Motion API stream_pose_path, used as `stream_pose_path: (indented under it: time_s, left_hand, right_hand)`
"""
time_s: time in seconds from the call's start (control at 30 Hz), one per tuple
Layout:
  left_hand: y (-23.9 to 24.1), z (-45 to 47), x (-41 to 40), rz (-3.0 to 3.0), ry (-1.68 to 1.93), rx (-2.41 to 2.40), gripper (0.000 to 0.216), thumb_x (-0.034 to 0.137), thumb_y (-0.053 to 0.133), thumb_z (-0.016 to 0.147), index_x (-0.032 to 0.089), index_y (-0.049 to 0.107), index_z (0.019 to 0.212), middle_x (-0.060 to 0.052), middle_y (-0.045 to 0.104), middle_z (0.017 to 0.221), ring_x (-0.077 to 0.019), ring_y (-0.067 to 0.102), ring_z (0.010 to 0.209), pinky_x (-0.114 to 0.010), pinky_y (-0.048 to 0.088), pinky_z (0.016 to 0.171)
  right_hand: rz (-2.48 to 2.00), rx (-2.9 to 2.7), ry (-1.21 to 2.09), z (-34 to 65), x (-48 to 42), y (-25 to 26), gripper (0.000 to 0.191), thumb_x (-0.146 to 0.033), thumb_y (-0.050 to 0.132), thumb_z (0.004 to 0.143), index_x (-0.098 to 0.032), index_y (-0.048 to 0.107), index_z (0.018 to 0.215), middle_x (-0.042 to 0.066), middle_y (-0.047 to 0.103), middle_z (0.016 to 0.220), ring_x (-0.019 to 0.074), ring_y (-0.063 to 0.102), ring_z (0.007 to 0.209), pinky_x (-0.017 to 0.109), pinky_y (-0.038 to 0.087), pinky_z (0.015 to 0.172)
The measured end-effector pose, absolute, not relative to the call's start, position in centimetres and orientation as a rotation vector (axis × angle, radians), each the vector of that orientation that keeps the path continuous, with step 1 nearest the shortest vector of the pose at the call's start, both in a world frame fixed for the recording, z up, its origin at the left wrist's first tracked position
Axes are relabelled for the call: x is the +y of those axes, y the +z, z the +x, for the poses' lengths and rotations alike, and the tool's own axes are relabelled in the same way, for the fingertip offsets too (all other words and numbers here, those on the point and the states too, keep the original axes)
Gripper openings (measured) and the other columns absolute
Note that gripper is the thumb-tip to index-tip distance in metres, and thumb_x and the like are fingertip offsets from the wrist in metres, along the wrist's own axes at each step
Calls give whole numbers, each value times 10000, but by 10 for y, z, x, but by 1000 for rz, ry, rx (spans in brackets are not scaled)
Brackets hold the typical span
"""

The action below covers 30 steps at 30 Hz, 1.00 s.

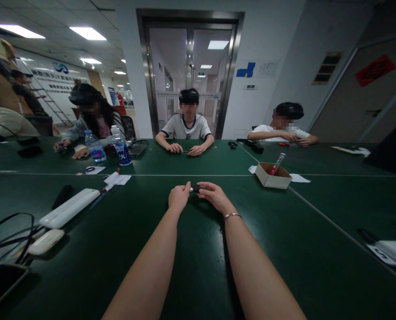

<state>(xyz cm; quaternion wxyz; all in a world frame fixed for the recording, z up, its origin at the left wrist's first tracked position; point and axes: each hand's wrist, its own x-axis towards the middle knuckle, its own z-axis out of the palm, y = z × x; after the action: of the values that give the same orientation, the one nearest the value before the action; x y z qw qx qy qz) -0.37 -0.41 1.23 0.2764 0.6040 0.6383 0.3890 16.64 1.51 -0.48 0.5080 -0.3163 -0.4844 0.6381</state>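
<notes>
Couple of bottles point(121, 149) standing left of centre, left hand point(178, 198) is pinching the silver end of a black stick point(195, 189) mid-frame, right hand point(217, 197) is gripping its dark end, box point(273, 181) sitting centre-right.

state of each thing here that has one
small object, in both hands
left hand, pinching silver end
right hand, holding black end
white-capped bottle, upright
other bottle, upright
box, open-topped
tube, leaning in box
glass doors, shut
ceiling lights, lit
</notes>
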Motion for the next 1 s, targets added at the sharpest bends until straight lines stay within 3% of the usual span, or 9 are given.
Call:
stream_pose_path:
  time_s: [0.13,0.23,0.4,0.53,0.67,0.83,1.0]
  left_hand:
    - [2,-5,1,1655,1153,1656,504,566,436,882,207,562,551,-8,537,535,-156,479,519,-265,303,532]
    - [-4,-4,4,1645,1218,1558,426,557,496,857,202,601,645,-1,577,612,-149,502,581,-252,338,559]
    - [-6,1,9,1617,1378,1208,156,317,632,787,180,636,860,-27,650,818,-148,586,747,-252,447,723]
    - [-5,3,11,1539,1358,1104,215,309,618,797,170,634,960,-50,650,880,-146,599,762,-254,475,717]
    - [-7,4,12,1426,1311,1206,275,346,494,885,153,608,1044,-20,602,693,-129,561,615,-234,449,597]
    - [-9,2,13,1536,1358,1223,217,213,567,810,176,639,1012,-46,653,898,-148,598,810,-238,464,712]
    - [-7,1,11,1538,1331,1233,239,262,520,847,178,630,1041,-29,619,792,-145,575,721,-239,445,658]
  right_hand:
    - [-804,-1148,1532,165,17,-7,333,-241,847,654,-128,726,943,43,654,683,138,627,603,223,537,558]
    - [-824,-1096,1503,165,20,-9,327,-300,852,661,-128,722,908,51,660,663,142,619,579,227,520,522]
    - [-812,-1033,1465,166,22,-10,386,-378,872,625,-142,703,879,52,672,691,134,619,570,213,512,516]
    - [-823,-1021,1443,166,22,-10,396,-397,869,630,-145,690,878,42,660,674,136,621,577,212,508,517]
    - [-811,-1063,1449,165,21,-10,411,-382,873,621,-139,692,899,45,660,703,131,618,581,214,501,523]
    - [-810,-1072,1462,165,19,-8,402,-360,867,614,-134,700,902,54,669,722,130,621,582,216,503,530]
    - [-822,-1076,1465,165,19,-8,333,-324,850,638,-150,712,886,48,671,722,139,627,592,228,510,533]
